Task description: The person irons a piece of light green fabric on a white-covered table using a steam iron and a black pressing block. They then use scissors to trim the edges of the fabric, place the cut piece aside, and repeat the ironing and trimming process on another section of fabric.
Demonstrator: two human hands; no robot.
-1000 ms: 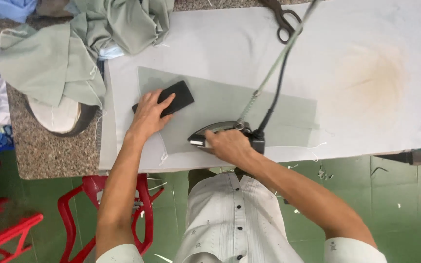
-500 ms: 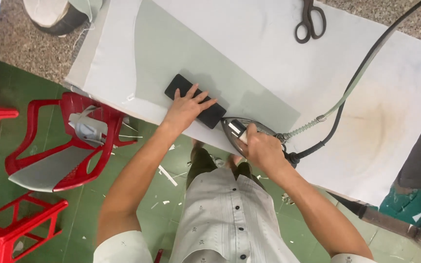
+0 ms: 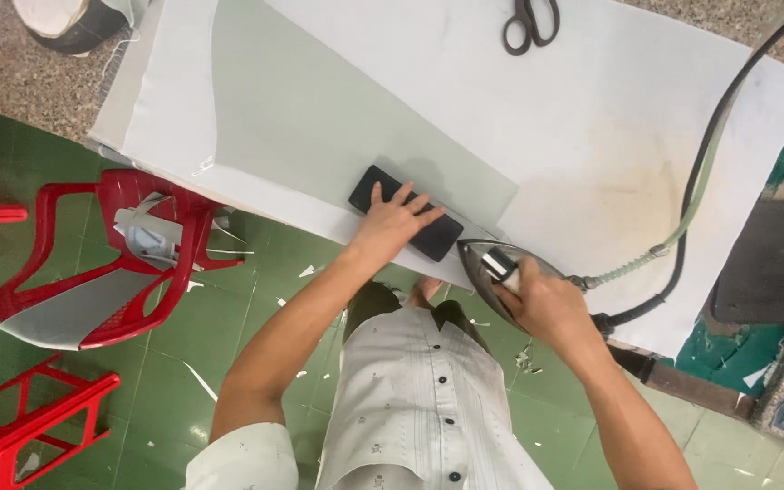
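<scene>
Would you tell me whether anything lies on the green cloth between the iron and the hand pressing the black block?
Nothing visible does. The iron, gripped by the right hand, sits just right of the black block under the left hand; only bare green cloth and white cover lie between them.

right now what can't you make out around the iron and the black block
Head view:
- Iron: handle and rear hidden by the right hand.
- Black block: middle covered by the left hand.
- Scissors: blades cut off by the top edge.
- Cord: far end leaves the frame.
</scene>
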